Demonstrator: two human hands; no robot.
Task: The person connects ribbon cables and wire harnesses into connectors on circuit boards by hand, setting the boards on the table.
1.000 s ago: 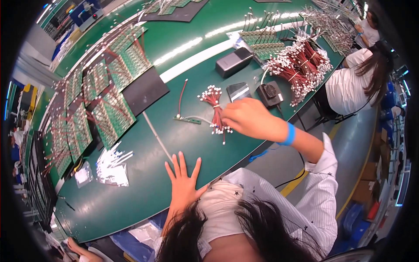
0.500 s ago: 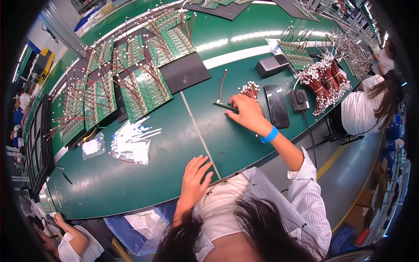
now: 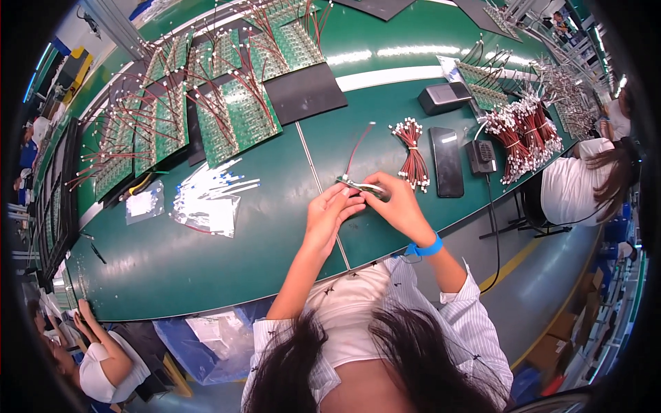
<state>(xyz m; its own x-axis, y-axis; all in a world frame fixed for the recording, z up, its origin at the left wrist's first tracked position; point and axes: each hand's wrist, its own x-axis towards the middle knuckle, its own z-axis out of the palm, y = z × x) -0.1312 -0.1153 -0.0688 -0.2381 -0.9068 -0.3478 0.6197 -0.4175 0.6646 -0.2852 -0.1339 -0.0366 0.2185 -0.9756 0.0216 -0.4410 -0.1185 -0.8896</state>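
In front of me both hands meet over a small narrow green circuit board (image 3: 352,182). My left hand (image 3: 325,219) is closed with its fingertips at the board's left end. My right hand (image 3: 399,210), wearing a blue wristband, pinches its right end, where a pale strip shows by the fingers. From the board a thin dark red wire (image 3: 356,148) sticks up, tipped with a white connector. Just beyond my right hand lies a tied bundle of red wires (image 3: 413,155) with white connectors. My fingers hide part of the board.
Right of the bundle are a dark phone (image 3: 447,164), a black box (image 3: 443,98), a corded black device (image 3: 480,157) and larger wire bundles (image 3: 527,134). Wired circuit panels (image 3: 237,117) stand at the left, near bagged white strips (image 3: 210,199). Another person (image 3: 585,179) sits at right.
My right hand has drawn the circuit board off the table toward me. My left hand has come up from the table's edge and closed on it. The wire bundle is now uncovered.
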